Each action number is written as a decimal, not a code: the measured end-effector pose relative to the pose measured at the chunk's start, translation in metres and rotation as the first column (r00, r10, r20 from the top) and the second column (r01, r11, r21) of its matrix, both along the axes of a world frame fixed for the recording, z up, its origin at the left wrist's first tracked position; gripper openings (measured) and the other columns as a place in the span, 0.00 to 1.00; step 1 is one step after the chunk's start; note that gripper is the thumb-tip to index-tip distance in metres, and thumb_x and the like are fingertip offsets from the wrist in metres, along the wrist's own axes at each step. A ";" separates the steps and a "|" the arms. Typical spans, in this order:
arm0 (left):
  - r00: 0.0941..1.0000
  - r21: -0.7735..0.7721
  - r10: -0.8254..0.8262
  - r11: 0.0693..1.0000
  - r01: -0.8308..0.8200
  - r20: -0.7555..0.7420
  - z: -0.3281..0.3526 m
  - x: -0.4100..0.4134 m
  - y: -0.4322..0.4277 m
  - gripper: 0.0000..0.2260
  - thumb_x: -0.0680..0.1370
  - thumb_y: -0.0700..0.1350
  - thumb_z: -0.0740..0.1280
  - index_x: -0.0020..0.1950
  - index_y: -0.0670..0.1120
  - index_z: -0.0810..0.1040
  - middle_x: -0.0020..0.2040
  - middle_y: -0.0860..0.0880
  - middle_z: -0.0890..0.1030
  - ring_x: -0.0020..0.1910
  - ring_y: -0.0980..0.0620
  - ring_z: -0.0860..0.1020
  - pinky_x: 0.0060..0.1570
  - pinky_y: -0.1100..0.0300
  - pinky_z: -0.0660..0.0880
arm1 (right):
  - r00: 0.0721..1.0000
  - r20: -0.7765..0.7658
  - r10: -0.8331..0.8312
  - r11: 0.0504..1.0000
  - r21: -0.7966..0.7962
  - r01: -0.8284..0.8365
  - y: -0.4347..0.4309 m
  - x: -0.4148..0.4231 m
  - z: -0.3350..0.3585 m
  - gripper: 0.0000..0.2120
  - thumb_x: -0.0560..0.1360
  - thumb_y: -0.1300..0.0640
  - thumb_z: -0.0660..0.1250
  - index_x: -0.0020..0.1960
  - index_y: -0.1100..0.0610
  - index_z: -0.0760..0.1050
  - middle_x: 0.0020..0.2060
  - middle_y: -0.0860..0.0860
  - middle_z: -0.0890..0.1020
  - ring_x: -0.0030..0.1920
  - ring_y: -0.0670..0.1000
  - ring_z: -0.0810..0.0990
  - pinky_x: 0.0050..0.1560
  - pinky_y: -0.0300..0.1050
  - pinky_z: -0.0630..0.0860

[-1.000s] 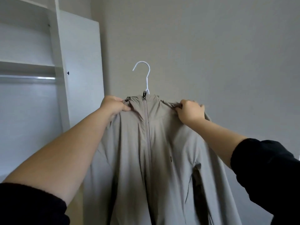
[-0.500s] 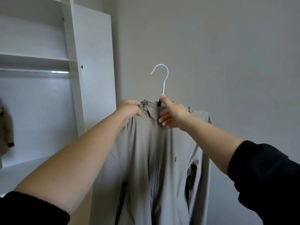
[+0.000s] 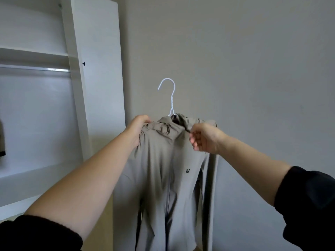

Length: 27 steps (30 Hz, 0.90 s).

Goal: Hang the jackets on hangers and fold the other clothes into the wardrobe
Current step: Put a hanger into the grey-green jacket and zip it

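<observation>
A beige-grey zip jacket (image 3: pixel 168 169) hangs in the air in front of me on a white wire hanger (image 3: pixel 170 95), whose hook sticks up above the collar. My left hand (image 3: pixel 137 129) grips the jacket's left shoulder, bunching the fabric. At the collar, my right hand (image 3: pixel 204 138) pinches the dark zipper pull, and the collar gapes open below the hook. The jacket's lower part runs out of the frame.
The open white wardrobe (image 3: pixel 78 87) stands to the left, with a metal hanging rail (image 3: pixel 36 68) under a shelf and a lower white shelf (image 3: pixel 27 176). A dark garment (image 3: pixel 2 140) shows at the far left edge. A plain grey wall is behind the jacket.
My right hand left the right shoulder, went to the collar and took the zipper pull, drawing it down a little. The view swung left, showing more of the wardrobe.
</observation>
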<state>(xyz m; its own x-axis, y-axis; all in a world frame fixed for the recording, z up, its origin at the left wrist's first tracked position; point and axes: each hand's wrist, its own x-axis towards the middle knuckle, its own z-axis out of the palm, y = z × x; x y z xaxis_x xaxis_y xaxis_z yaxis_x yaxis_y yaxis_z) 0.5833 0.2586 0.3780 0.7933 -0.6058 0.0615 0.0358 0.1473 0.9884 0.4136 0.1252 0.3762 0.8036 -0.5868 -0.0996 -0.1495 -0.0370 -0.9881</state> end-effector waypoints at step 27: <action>-0.329 -0.082 -0.045 0.928 -0.363 0.943 -0.048 -0.003 -0.003 0.13 0.71 0.42 0.62 0.50 0.45 0.83 0.60 0.41 0.79 0.56 0.39 0.77 0.55 0.48 0.72 | 0.788 0.291 -0.542 0.494 -0.649 0.579 -0.052 -0.023 -0.014 0.13 0.76 0.53 0.68 0.35 0.58 0.75 0.30 0.53 0.76 0.39 0.58 0.74 0.38 0.43 0.66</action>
<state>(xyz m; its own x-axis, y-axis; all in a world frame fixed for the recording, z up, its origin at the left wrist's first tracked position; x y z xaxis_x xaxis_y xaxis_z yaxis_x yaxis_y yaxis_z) 0.5801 0.2552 0.3305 -0.0946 -0.6205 0.7785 -0.9271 -0.2299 -0.2959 0.3910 0.0732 0.3626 0.2733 -0.7929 0.5447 -0.3452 -0.6094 -0.7138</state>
